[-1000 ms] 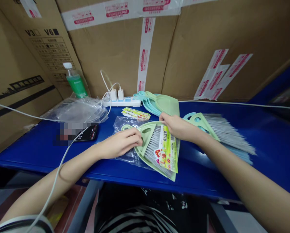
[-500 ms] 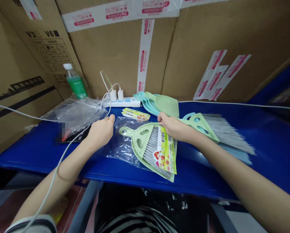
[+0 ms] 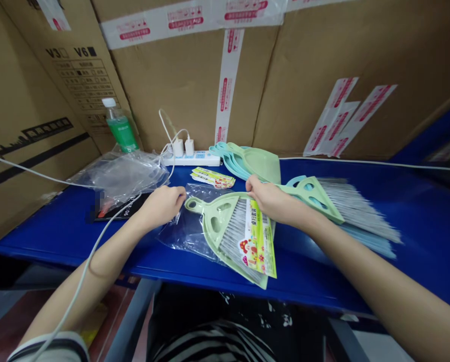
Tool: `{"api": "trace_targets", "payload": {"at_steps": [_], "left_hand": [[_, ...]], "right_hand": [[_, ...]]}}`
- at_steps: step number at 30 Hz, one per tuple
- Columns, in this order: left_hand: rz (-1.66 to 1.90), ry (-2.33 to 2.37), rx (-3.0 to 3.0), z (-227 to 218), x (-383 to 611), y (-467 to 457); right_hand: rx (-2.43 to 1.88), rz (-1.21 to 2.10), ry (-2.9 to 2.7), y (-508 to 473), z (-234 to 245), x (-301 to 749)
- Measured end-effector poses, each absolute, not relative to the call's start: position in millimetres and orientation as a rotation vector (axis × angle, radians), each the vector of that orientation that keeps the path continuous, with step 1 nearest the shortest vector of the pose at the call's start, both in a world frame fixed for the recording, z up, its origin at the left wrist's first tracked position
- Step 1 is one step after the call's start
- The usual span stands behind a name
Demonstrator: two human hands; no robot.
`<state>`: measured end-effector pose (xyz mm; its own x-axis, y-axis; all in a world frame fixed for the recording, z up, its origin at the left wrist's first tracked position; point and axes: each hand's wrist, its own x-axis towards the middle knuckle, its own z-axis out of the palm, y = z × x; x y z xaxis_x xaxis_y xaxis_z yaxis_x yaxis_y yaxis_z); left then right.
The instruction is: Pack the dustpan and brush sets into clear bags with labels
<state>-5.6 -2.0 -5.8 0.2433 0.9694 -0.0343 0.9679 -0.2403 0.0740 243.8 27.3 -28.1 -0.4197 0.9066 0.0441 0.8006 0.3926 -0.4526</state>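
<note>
A light green dustpan [image 3: 214,227] lies at the front of the table with a grey-bristled brush [image 3: 234,232] nested in it. A yellow-green label card [image 3: 260,239] rests across the bristles. My right hand [image 3: 270,198] is closed on the far right edge of this set, by the top of the card; its fingertips are partly hidden. Under and left of the dustpan spreads a clear plastic bag [image 3: 187,234]. My left hand [image 3: 166,203] is closed in a pinch at the bag's left edge, close to the dustpan's handle hole.
Green and blue dustpans [image 3: 264,163] are stacked at the back, with loose brushes [image 3: 356,211] to the right. Label cards [image 3: 213,177] lie before a power strip [image 3: 198,159]. More plastic bags [image 3: 126,173], a bottle [image 3: 122,131] and a phone [image 3: 121,210] are left; a white cable crosses my left arm.
My left hand has turned, its fingers now pointing down at the bag's edge. The dustpan set has tilted slightly, while my right hand keeps its hold. The view has shifted a little.
</note>
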Motion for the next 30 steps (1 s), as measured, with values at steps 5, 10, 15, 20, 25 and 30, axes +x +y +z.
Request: {"api": "trace_targets", "payload": {"at_steps": [5, 10, 15, 20, 25, 30], "left_hand": [[0.256, 1.761, 2.268, -7.9, -8.6, 0.0], [0.325, 1.735, 2.185, -6.4, -9.3, 1.1], [0.257, 1.793, 2.379, -7.1, -9.6, 2.1], [0.168, 1.871, 2.478, -8.8, -8.7, 2.8], [0.135, 1.874, 2.460, -7.7, -8.0, 1.8], [0.090, 1.886, 2.470, -7.2, -8.3, 0.7]], "right_hand": [[-1.421, 0.426, -2.399, 30.4, -34.4, 244.7], [-1.390, 0.304, -2.422, 30.1, -39.7, 241.7], [-1.453, 0.240, -2.418, 28.3, -41.5, 235.0], [-1.496, 0.235, -2.433, 28.1, -31.7, 240.0], [-1.194, 0.488, -2.667, 24.0, -16.0, 257.3], [-1.397, 0.640, -2.866, 15.9, -12.6, 261.2]]}}
